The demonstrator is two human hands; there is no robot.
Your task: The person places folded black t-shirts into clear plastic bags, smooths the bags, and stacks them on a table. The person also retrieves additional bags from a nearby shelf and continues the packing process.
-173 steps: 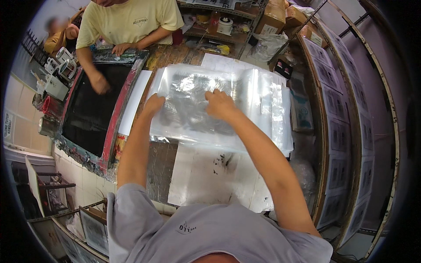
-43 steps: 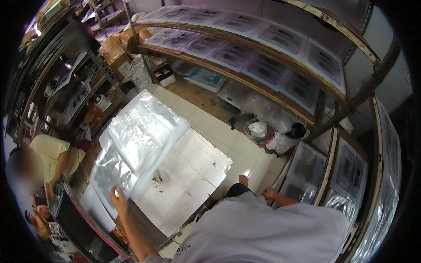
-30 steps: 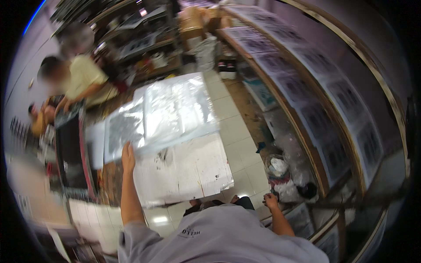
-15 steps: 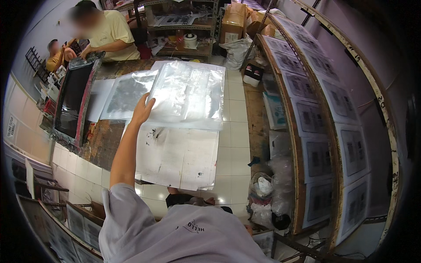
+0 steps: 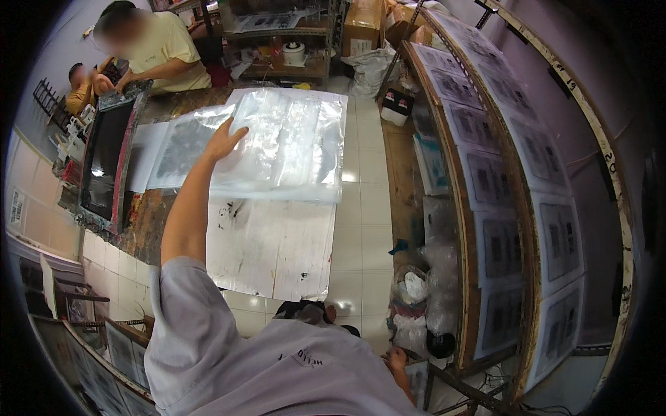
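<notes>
My left hand (image 5: 225,141) reaches forward and rests on the clear plastic sheets (image 5: 291,149), thumb apart from the stretched fingers. The shiny sheets overlap on the work table (image 5: 156,222). Under their near edge lies a white, ink-marked board (image 5: 267,243) that sticks out toward me. Low at my right side, my right hand (image 5: 395,358) shows small with its fingers curled, beside a printed sheet (image 5: 417,378). What it holds, if anything, is hidden.
A dark-meshed screen frame (image 5: 109,163) stands at the table's left end, where a person in a yellow shirt (image 5: 170,48) works. Racks of printed sheets (image 5: 496,246) run along my right. Plastic bags (image 5: 413,322) lie by their foot. Cardboard boxes (image 5: 361,28) are stacked behind.
My view has shifted, so the table sits a little further left and higher. My right hand has come into view at the lower right. The left stays on the plastic sheets.
</notes>
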